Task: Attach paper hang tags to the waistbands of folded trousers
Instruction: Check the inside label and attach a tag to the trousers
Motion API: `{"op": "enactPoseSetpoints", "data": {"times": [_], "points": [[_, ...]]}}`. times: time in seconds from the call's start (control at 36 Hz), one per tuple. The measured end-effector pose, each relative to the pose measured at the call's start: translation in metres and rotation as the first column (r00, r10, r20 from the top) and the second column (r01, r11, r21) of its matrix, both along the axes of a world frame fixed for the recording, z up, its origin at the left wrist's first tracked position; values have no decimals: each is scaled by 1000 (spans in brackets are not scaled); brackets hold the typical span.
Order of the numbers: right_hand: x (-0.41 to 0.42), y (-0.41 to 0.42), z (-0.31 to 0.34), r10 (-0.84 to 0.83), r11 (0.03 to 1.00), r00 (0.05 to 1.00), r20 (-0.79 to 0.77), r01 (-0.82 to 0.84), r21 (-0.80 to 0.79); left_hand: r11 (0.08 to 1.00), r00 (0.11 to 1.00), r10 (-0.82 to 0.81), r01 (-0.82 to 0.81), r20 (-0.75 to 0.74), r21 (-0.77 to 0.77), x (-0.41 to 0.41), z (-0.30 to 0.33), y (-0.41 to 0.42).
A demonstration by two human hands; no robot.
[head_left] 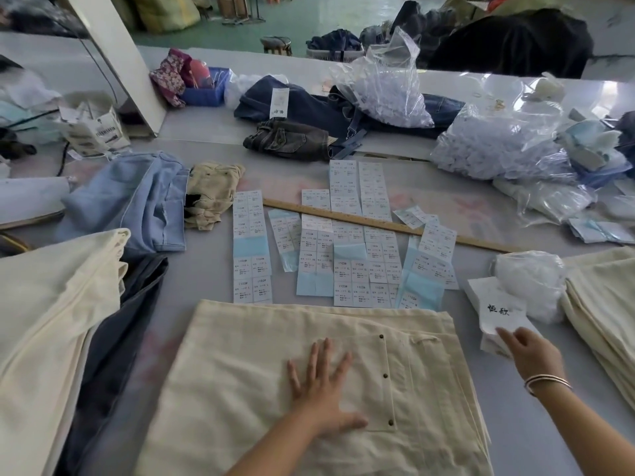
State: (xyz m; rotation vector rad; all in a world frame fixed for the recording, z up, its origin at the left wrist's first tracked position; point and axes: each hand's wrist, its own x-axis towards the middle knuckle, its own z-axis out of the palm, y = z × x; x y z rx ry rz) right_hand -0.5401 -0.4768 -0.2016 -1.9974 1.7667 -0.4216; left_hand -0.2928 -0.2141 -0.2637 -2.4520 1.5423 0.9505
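Folded cream trousers (261, 372) lie in front of me on the grey table, a studded pocket flap facing up. My left hand (321, 386) rests flat on them with fingers spread, just left of the flap. My right hand (531, 352) reaches to the right of the trousers and touches a stack of white paper hang tags (496, 309) printed with black characters. Whether its fingers pinch a tag is hidden from view.
Sheets of size stickers (343, 249) and a wooden ruler (378, 223) lie beyond the trousers. Cream trouser stacks sit at left (51, 321) and right (604, 304). Denim garments (309, 111), plastic bags (498, 146) and a blue basket (206, 91) crowd the far side.
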Motion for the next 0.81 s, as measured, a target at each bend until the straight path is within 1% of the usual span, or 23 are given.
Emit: {"op": "enactPoseSetpoints", "data": {"times": [0.08,0.17,0.22,0.25,0.31,0.36,0.39,0.44,0.5,0.61,0.67,0.69,0.75,0.81], "points": [[1,-8,2,-145,989,983,117,145,9,1000,1000,3,-3,-4,-1,-1,2,-1],[1,-16,3,-279,959,931,235,283,17,1000,1000,6,-7,-17,-9,-1,3,0],[0,-22,8,-315,943,908,276,333,-20,1000,1000,6,-6,-24,-14,0,4,0],[1,-23,11,-308,941,911,274,334,-54,1000,1000,6,-6,-25,-18,0,4,0],[1,-22,16,-226,956,950,214,259,-138,1000,1000,4,-5,-24,-23,0,5,0],[1,-16,16,-86,978,993,79,99,-183,1000,1000,3,-3,-17,-26,-1,5,1],[1,-12,13,-10,984,1000,2,11,-178,1000,1000,5,-5,-15,-25,-1,4,1],[0,-1,5,120,982,984,-131,-137,-129,1000,1000,11,-12,-10,-20,-1,3,0],[-1,8,-2,219,967,953,-209,-241,-86,1000,1000,15,-15,-6,-10,-1,2,0],[-7,20,-3,317,947,902,-294,-316,53,1000,1000,20,-20,-14,-2,-1,1,0],[-14,22,-5,389,921,875,-290,-372,113,1000,1000,25,-25,-16,-2,-1,0,0],[-18,23,-4,419,908,863,-282,-402,116,1000,1000,25,-25,-13,-1,0,0,0],[-25,21,-4,466,882,839,-280,-465,72,1000,1000,21,-21,-9,2,0,0,0],[-27,18,-1,470,876,825,-314,-478,54,1000,1000,19,-19,-13,3,0,0,0]]}}
